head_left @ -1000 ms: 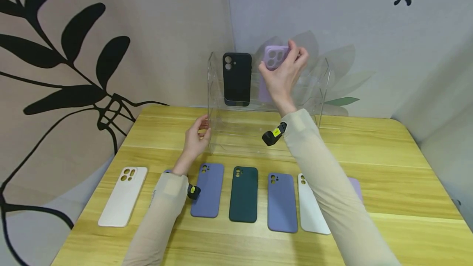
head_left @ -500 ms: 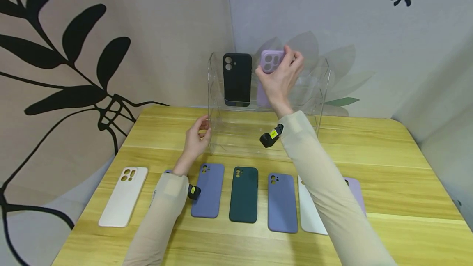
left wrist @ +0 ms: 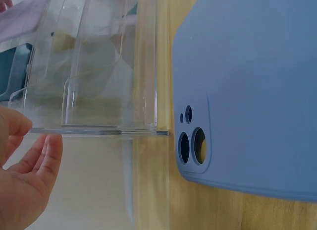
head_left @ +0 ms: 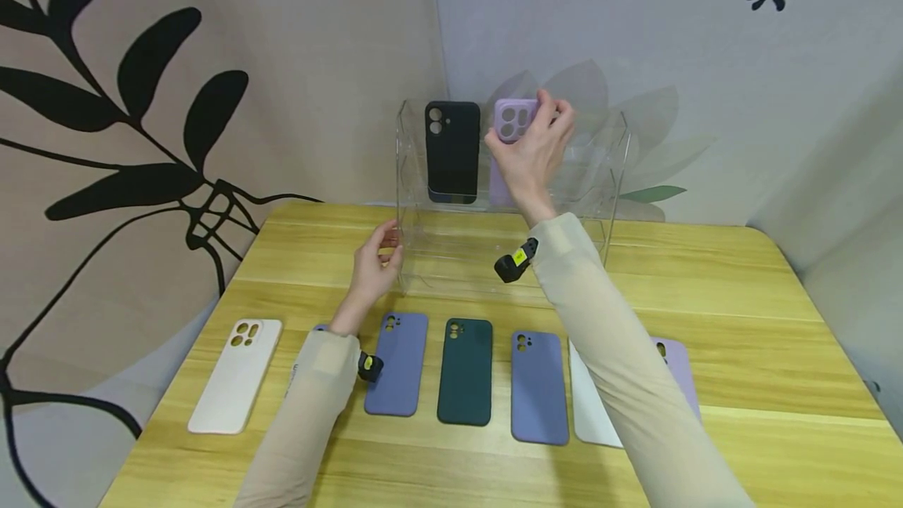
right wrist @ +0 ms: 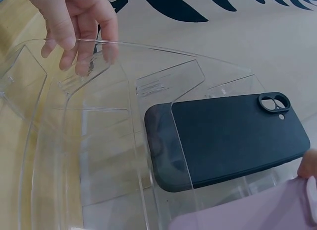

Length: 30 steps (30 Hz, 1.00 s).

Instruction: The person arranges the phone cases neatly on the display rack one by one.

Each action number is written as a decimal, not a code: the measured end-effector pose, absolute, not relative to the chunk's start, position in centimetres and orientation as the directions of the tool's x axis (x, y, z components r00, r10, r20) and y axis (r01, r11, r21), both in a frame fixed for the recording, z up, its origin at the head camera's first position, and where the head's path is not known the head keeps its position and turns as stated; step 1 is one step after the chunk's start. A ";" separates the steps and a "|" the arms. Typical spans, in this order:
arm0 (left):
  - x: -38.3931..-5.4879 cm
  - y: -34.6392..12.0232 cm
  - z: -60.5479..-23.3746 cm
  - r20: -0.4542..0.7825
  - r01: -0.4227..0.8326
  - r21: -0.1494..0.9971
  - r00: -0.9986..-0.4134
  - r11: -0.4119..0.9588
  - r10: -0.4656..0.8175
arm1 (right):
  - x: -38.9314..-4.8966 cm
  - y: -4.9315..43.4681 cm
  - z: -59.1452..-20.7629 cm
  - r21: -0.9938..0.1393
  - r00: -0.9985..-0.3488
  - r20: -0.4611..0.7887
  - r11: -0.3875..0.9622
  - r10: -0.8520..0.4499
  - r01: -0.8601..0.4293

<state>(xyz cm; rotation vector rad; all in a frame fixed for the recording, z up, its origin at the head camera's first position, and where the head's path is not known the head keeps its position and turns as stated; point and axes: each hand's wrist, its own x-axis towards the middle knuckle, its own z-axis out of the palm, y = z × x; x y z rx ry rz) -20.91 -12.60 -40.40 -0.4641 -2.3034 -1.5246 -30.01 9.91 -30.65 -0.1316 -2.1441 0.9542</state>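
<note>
My right hand [head_left: 536, 151] grips a lilac phone case [right wrist: 262, 207] by its upper edges, camera cutouts up. The case stands upright in the top tier of a clear acrylic display stand [left wrist: 94, 131], its lower part behind the tier's front lip. Just left of it, a black phone case [head_left: 454, 155] leans in the same tier. My left hand [head_left: 374, 265] pinches the stand's left side panel, thumb on one face and fingers on the other. A blue-purple case [left wrist: 257, 91] lies close beside that wrist.
On the wooden table [head_left: 762, 320], a row of cases lies before the stand: a white one [head_left: 233, 379], a dark green one [head_left: 465, 371], another blue-purple one [head_left: 539, 390], a second white one [head_left: 594, 410] and another lilac one [head_left: 679, 367]. My sleeves partly cover some. A wall stands behind.
My right hand has moved slightly down and left, lowering the lilac case further into the top tier, nearer the black case. My left hand has stayed on the side panel.
</note>
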 end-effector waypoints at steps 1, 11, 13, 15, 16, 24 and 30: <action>-20.9 -12.6 -40.4 0.451 0.448 0.814 -0.889 0.371 0.084 | -30.0 9.9 -30.7 -0.669 -0.697 0.611 0.715 0.376 -0.201; -21.0 -12.6 -40.5 0.452 0.451 0.810 -0.887 0.374 0.092 | -29.9 10.3 -30.9 -0.664 -0.672 0.644 0.703 0.366 -0.254; -21.0 -12.7 -40.5 0.453 0.453 0.810 -0.887 0.373 0.092 | -29.8 10.5 -30.9 -0.667 -0.673 0.649 0.691 0.355 -0.279; -21.0 -12.7 -40.6 0.456 0.455 0.808 -0.885 0.374 0.093 | -29.6 10.9 -30.9 -0.674 -0.681 0.648 0.674 0.340 -0.304; -21.0 -12.7 -40.6 0.456 0.455 0.807 -0.885 0.376 0.093 | -29.5 11.1 -30.8 -0.675 -0.684 0.649 0.667 0.332 -0.317; -21.1 -12.6 -40.6 0.449 0.448 0.806 -0.888 0.387 0.093 | -28.2 12.6 -30.5 -0.701 -0.700 0.650 0.590 0.296 -0.402; -22.3 -13.1 -42.5 0.464 0.456 0.800 -0.882 0.390 0.082 | -26.9 13.6 -30.4 -0.700 -0.692 0.663 0.566 0.287 -0.436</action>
